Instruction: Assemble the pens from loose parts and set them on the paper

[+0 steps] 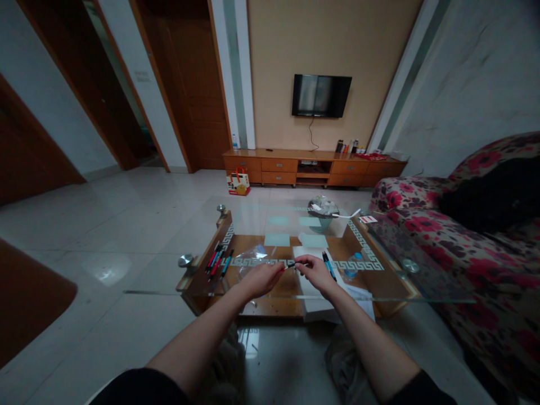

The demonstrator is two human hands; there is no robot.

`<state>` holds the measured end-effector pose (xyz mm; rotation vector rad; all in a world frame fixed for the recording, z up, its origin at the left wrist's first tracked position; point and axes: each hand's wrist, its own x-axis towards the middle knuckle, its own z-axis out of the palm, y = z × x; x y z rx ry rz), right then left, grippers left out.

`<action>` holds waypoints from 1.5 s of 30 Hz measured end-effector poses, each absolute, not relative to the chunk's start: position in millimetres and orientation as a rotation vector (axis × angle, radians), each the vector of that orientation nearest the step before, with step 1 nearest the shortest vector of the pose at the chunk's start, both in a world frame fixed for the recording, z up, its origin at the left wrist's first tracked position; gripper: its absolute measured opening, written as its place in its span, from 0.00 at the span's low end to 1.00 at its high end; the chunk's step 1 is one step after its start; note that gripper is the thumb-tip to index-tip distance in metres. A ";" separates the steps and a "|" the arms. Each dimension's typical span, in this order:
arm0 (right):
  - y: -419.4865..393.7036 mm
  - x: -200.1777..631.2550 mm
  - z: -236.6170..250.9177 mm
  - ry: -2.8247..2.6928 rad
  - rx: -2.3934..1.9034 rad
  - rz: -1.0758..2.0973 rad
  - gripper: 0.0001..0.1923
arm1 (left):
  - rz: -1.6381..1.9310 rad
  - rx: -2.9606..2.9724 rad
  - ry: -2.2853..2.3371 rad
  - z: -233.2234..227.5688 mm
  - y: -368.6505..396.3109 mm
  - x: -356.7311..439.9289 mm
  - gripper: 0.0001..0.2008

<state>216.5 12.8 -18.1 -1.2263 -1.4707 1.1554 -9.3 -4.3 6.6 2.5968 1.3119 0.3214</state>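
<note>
Pen point(292, 264) clamped between fingers of both hands, left hand point(262, 278) and right hand point(314, 271), above glass table point(422, 295) near its front edge.

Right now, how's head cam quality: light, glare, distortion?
Head view: dim overall; strong wide-angle bend at walls and doors; glare patches on the floor and glass table; the pen between left hand and right hand is small and soft.

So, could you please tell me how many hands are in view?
2: the left hand and right hand meet over the glass table, both holding one pen.
</note>
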 end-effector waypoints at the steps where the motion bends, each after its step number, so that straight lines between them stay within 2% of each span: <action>1: 12.2 216.2 -17.1 -1.452 -1.230 1.176 0.17 | 0.324 2.599 1.316 6.4 -4.3 -9.1 0.19; 8: 8.5 213.3 -7.7 -1.241 -1.239 1.236 0.20 | 0.278 2.641 1.311 9.3 -5.6 -8.2 0.19; 18: 12.7 218.8 -6.9 -1.095 -1.255 1.205 0.20 | 0.255 2.625 1.355 13.7 -7.1 -9.1 0.18; 22: 16.7 222.3 -6.4 -1.077 -1.274 1.098 0.20 | 0.244 2.640 1.383 16.7 -7.9 -9.3 0.18; 30: 18.6 230.4 -5.3 -1.606 -1.353 0.495 0.10 | 0.220 2.685 1.452 20.5 -7.1 -10.2 0.17; 35: 17.9 218.5 -6.1 -1.871 -1.300 0.401 0.10 | 0.238 2.713 1.441 22.0 -7.4 -11.4 0.16; 40: 17.9 210.3 -7.1 -2.123 -1.320 0.248 0.15 | 0.247 2.680 1.460 21.1 -6.8 -15.2 0.15; 45: 17.8 207.3 -8.5 -2.181 -1.341 0.227 0.15 | 0.263 2.668 1.455 20.2 -6.6 -18.8 0.15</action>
